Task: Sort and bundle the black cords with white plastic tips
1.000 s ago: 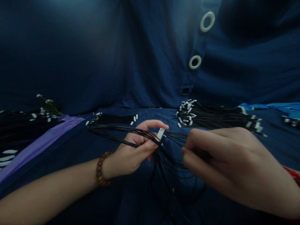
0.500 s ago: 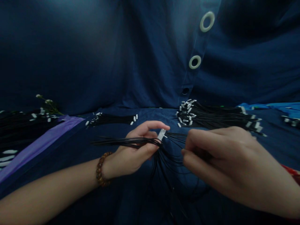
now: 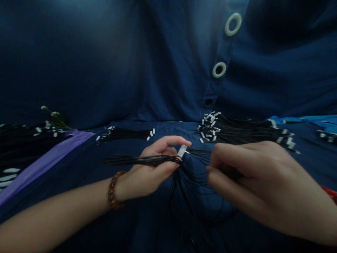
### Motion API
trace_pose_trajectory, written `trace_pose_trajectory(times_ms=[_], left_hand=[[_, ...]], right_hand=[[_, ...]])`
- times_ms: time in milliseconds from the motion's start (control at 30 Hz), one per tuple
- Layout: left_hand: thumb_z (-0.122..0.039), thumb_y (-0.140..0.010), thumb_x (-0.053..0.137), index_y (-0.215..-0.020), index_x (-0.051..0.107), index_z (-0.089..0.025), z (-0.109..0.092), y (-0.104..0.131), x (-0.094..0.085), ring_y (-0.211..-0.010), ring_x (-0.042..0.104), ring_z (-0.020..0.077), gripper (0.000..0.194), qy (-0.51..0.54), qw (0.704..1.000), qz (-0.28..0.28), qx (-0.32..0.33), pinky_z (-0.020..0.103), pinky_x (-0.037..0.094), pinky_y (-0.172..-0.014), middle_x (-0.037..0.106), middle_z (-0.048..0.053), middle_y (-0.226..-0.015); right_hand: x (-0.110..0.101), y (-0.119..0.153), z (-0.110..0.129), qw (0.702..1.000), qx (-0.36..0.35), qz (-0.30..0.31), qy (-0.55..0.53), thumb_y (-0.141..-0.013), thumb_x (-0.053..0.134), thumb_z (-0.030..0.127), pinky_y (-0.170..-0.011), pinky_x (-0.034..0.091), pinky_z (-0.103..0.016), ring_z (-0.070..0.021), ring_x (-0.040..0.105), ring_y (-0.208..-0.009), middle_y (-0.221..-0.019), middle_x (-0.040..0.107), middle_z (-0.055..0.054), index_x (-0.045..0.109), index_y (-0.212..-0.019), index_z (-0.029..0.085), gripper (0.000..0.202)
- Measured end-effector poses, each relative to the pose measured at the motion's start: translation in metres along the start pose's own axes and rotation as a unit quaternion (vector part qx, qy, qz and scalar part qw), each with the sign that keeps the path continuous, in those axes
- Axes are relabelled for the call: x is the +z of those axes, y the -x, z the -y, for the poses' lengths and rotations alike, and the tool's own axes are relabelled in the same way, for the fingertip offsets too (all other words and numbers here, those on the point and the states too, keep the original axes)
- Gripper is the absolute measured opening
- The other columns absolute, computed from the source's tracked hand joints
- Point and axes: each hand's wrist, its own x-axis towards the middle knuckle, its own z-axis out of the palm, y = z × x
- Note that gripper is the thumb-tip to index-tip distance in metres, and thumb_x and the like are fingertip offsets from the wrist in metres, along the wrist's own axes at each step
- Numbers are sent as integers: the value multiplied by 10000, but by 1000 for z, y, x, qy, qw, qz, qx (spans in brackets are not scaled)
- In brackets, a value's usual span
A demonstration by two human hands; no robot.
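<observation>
My left hand (image 3: pixel 151 165), with a brown bead bracelet (image 3: pixel 115 189) at its wrist, is closed on a small white connector (image 3: pixel 182 151). Its index finger arches over the connector's top end and its thumb presses below. A bundle of thin black wires (image 3: pixel 142 160) lies across that thumb and out to the left, while loose strands hang below the connector. More black strands stretch right from the connector to my right hand (image 3: pixel 244 179), whose thumb and index finger are pinched together. How many strands this pinch holds is hidden.
Black wire bundles with white ends (image 3: pixel 237 130) lie at the back right, and a smaller bundle (image 3: pixel 129 133) at the back left. Purple plastic (image 3: pixel 50 158), small white flowers (image 3: pixel 55 114) and more wires lie far left. Behind hangs a dark blue curtain (image 3: pixel 163 63) with ring eyelets.
My right hand has shifted very slightly to the right, still pinched. The left hand and the connector stay almost where they were.
</observation>
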Motion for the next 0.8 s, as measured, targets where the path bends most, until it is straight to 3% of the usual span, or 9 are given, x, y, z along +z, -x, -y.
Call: trace_pose_trajectory(times_ms=[333,800], left_hand=[[-255,-844,510,-1089,502,-327,-2,0,0,-473,350,46,255,1,1000,13,1,147,274,-419,393,-64,-588],[-228,-799,551,-1050,543,-256,-7,-2,6,-476,338,55,252,21,1000,-16,-14,156,275,-424,443,-45,-595]], right_hand=[[-1,0,1,1000,4,2,12,-764,487,223,-433,221,-222,-75,350,-406,-480,403,46,468,-612,168,163],[-2,-1,2,1000,12,5,7,-764,483,214,-433,226,-218,-70,346,-406,-476,401,50,466,-608,170,163]])
